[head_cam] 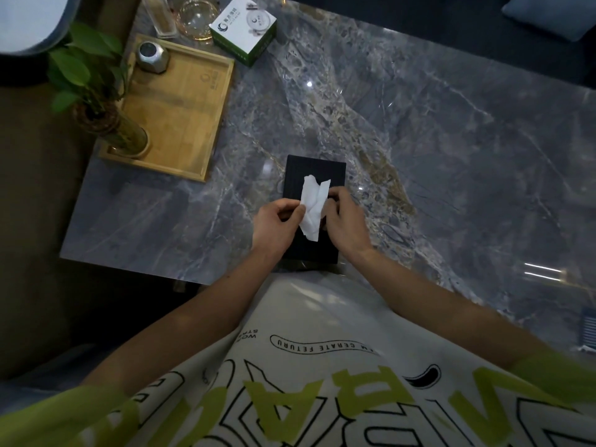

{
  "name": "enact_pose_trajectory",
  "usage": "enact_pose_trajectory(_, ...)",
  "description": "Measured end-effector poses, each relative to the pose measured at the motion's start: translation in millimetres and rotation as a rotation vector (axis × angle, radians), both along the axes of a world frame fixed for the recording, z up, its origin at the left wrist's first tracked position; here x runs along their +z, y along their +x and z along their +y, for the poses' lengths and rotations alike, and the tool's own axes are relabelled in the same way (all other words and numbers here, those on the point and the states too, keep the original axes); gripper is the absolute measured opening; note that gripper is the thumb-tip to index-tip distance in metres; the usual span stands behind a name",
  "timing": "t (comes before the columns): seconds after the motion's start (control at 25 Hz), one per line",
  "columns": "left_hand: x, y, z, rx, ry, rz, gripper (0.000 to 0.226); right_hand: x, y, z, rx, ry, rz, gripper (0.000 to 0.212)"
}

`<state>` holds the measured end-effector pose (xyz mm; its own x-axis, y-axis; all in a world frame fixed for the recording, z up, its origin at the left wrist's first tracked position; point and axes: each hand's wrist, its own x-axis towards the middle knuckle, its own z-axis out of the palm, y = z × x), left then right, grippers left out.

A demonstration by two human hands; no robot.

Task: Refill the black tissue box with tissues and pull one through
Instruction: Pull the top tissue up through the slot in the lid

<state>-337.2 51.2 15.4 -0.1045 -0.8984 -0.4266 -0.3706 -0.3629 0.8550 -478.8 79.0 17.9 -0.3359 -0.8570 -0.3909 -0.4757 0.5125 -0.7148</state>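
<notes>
As you look down through the head camera, the black tissue box (314, 171) stands on the grey marble table (435, 140) close to its near edge, directly in front of your torso. The near short side of the box is almost at that edge, which runs away to your left to a corner. From that corner the table's left edge climbs toward the far side. A wooden tray (180, 124) lies along that left edge, well apart from the box, with a strip of marble between them. On the tray stand a glass vase with a leafy plant (129, 137) and a metal canister (151, 56). Beyond the tray sit a green and white carton (243, 27) and a glass bowl (195, 17). To your right of the box a broad stretch of polished marble runs out to the frame's edge.

The box is a dark, matt rectangle, its long side pointing away from you. A white tissue (312, 204) rises crumpled from its top (the slot itself is hidden under your fingers). Your left hand (275, 225) pinches the tissue's left edge between thumb and fingers. Your right hand (346, 224) is curled against its right edge, gripping it there.
</notes>
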Motion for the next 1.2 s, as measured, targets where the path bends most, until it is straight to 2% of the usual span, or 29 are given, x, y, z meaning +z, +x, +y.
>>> enact_pose_trajectory(0.12, 1.9, 0.1, 0.0, -0.012, 0.003, 0.001, 0.012, 0.2, -1.9, 0.7, -0.009, 0.000, -0.020, 0.019)
enact_pose_trajectory(0.4, 4.2, 0.3, 1.3, 0.040, 0.005, 0.012, 0.014, -2.3, -4.2, 0.3, 0.058, 0.045, 0.076, 0.029)
enact_pose_trajectory(0.52, -0.7, 3.6, 0.8, 0.204, 0.076, 0.054, 0.013, -1.8, -3.6, -3.6, 0.100, 0.092, 0.128, 0.029)
enact_pose_trajectory(0.68, 3.4, 10.5, -1.7, 0.393, 0.126, 0.201, 0.016, 1.8, 1.4, -6.7, 0.195, 0.105, 0.294, 0.032)
enact_pose_trajectory(0.8, 7.7, 14.6, -0.7, 0.391, 0.141, 0.284, 0.019, -0.1, 7.5, -7.8, 0.260, 0.108, 0.470, 0.038)
enact_pose_trajectory(0.96, 11.8, 22.0, 2.2, 0.439, 0.148, 0.285, 0.019, -5.0, 4.7, -14.4, 0.327, 0.169, 0.688, 0.049)
enact_pose_trajectory(1.08, 16.4, 23.9, -1.6, 0.466, 0.163, 0.284, 0.021, -7.6, 1.8, -19.3, 0.281, 0.198, 0.667, 0.053)
enact_pose_trajectory(1.2, 19.5, 22.5, -4.6, 0.485, 0.168, 0.308, 0.022, -10.1, -2.5, -16.7, 0.237, 0.132, 0.555, 0.044)
